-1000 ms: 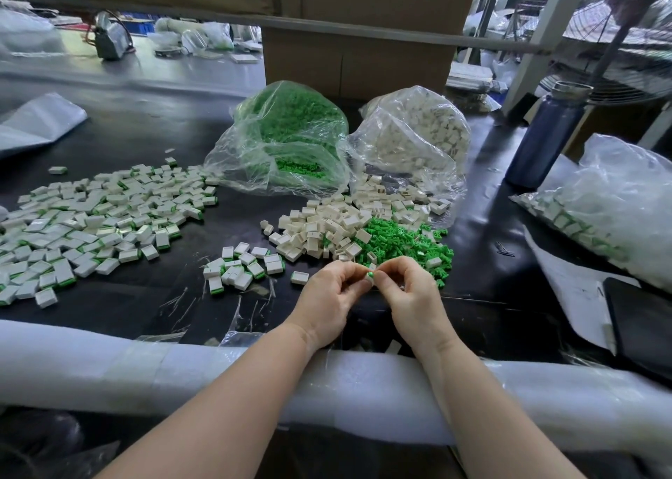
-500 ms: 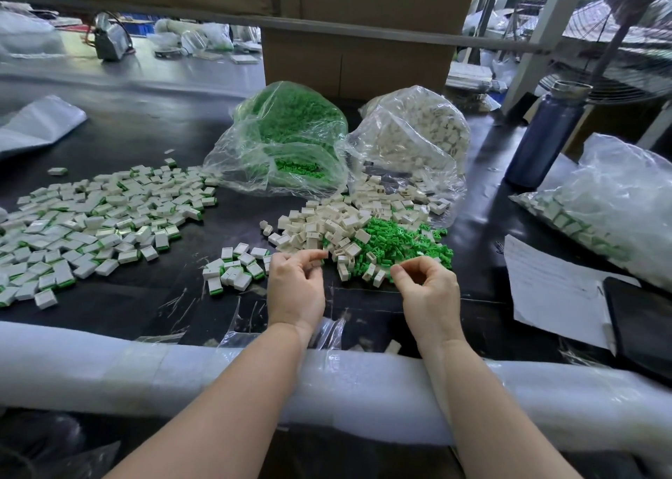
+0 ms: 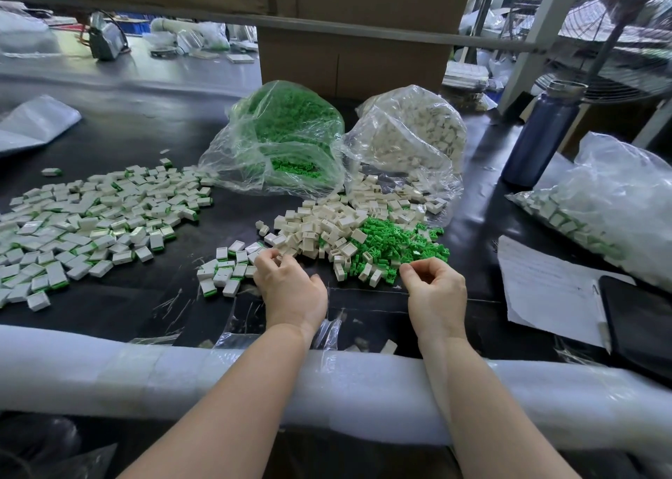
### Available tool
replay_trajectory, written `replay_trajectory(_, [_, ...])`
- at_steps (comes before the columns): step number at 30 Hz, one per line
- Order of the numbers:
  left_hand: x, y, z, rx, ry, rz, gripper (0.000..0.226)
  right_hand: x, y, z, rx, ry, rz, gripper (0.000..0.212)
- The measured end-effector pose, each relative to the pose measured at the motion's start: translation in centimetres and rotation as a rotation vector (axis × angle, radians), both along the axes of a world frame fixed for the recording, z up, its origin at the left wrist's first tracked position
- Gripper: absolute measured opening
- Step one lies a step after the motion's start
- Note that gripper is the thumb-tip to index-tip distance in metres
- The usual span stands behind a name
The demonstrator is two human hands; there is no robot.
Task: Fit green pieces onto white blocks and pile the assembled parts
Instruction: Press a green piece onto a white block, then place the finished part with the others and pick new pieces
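On the black table (image 3: 152,307), left hand (image 3: 291,285) and right hand (image 3: 434,291) curl apart.

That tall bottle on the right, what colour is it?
The bottle is dark blue with a silver metal cap, seen in the head view.

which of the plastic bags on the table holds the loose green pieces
The clear bag at centre left, right in front of the cardboard box. It shows solid green, while the bag beside it holds white blocks and the far-right bag holds assembled parts.
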State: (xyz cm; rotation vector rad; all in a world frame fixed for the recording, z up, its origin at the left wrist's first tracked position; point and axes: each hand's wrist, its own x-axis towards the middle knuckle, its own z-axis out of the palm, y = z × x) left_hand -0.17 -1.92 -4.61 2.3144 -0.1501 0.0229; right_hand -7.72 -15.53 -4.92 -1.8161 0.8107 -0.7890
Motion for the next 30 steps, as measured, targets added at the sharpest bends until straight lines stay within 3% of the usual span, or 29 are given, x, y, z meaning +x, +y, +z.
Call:
replay_trajectory(8, [-0.04,-0.08,0.16,0.034,0.007,0.03,0.036,0.1,-0.4,-0.36,-0.028,0.045,-0.052,0.012])
replay_trajectory(11, [-0.21,0.18,0.14,0.069,-0.082,0.038,0.046,0.21,-0.37,-0.41,-0.083,0.13,-0.01,0.012])
replay_trajectory(15, [-0.72,0.22,0.14,0.004,-0.262,-0.224,0.032,0.26,0.02,-0.4,-0.171,0.266,0.038,0.017])
replay_trajectory(19, [-0.92,-0.19,-0.29,0.06,-0.251,-0.445,0.038,0.18,0.27,-0.11,-0.195,0.313,0.071,0.026])
replay_trajectory(24, [-0.66,-0.13,-0.47,0.048,-0.214,-0.454,0.034,0.17,0.47,0.06,-0.239,0.393,0.084,0.03])
replay_trajectory(30, [-0.7,-0.15,-0.17,-0.002,-0.23,-0.386,0.032,0.17,0.45,0.17,-0.211,0.371,0.052,0.013])
